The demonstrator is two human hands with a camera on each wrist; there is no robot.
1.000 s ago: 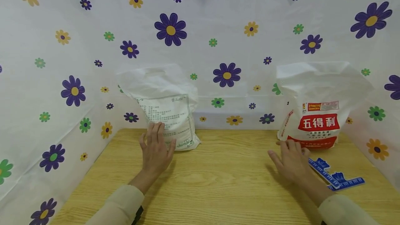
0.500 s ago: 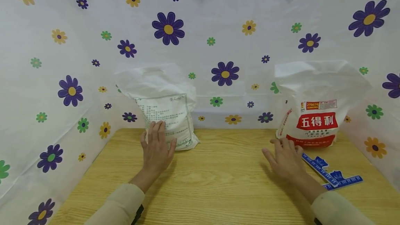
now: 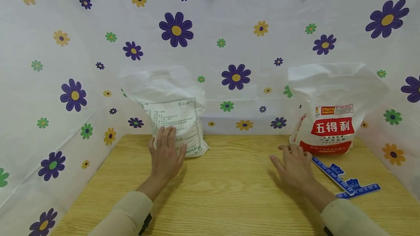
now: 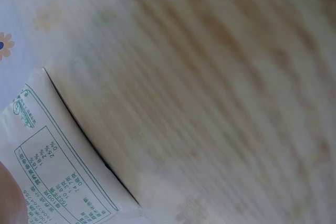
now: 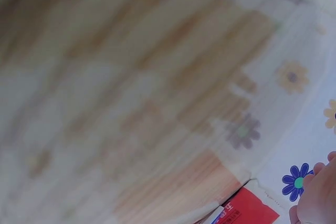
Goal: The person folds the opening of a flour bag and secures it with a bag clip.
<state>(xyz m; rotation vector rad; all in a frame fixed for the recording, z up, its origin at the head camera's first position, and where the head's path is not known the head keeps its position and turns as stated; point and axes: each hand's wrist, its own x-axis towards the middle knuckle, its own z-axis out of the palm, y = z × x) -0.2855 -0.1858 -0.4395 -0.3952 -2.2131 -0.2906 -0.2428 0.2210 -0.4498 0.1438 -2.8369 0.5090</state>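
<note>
My left hand (image 3: 165,159) is over the table with its fingers extended, its fingertips overlapping the lower front of a white plastic bag (image 3: 174,108) with green print in the head view. That bag's printed corner (image 4: 68,177) fills the lower left of the left wrist view, beside part of my hand (image 4: 10,203). Fingers spread, my right hand (image 3: 295,165) holds nothing in front of a white flour bag (image 3: 333,126) with a red label. Just right of this hand lie two blue ruler-like strips (image 3: 338,177) with a piano-key pattern, one crossing the other.
The wooden table (image 3: 213,188) runs back to a white flowered sheet (image 3: 203,17), which hangs behind and on both sides. Both bags stand upright close to the back sheet, one at left and one at right.
My right hand has slid a little to the left, uncovering more of the upper blue strip. The left hand stays nearly in place before its bag.
</note>
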